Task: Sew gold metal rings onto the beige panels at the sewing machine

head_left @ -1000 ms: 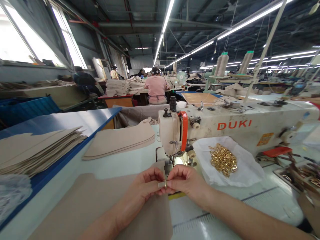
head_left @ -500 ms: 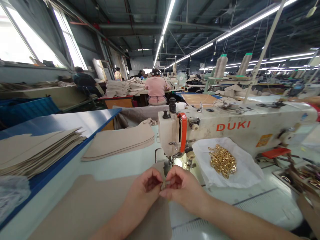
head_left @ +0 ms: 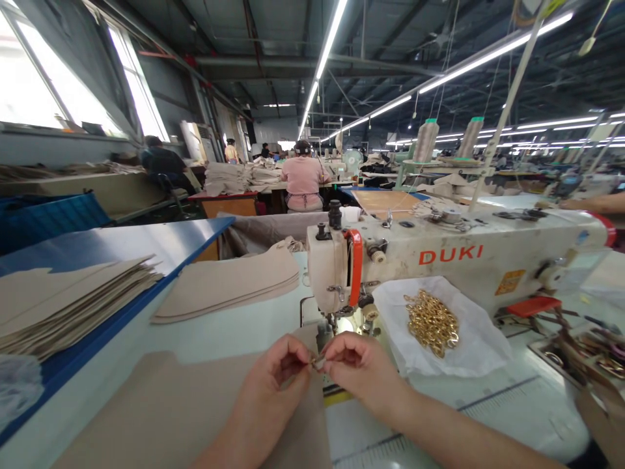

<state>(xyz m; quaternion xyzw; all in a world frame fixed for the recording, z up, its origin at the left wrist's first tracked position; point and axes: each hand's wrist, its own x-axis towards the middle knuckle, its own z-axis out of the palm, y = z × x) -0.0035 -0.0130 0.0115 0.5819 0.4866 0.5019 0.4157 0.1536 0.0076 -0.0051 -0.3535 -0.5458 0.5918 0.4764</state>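
My left hand (head_left: 276,378) and my right hand (head_left: 359,371) meet fingertip to fingertip just in front of the needle of a white DUKI sewing machine (head_left: 439,254). Both pinch one small piece (head_left: 317,360), a beige tab with a gold ring as far as I can tell. A large beige fabric panel (head_left: 185,410) lies on the table under my left forearm. To the right of my hands, a heap of gold metal rings (head_left: 432,322) rests on white paper (head_left: 478,342).
Stacks of beige cut panels lie at left (head_left: 68,303) and behind the machine head (head_left: 229,283). A blue-edged side table (head_left: 146,238) stands at left. Thread cones (head_left: 424,140) rise behind. A person in pink (head_left: 303,182) sits farther back. Metal clutter (head_left: 590,345) is at right.
My hands stayed pinched together on the small piece and shifted slightly toward the needle. The view drifted a little, nothing else moved.
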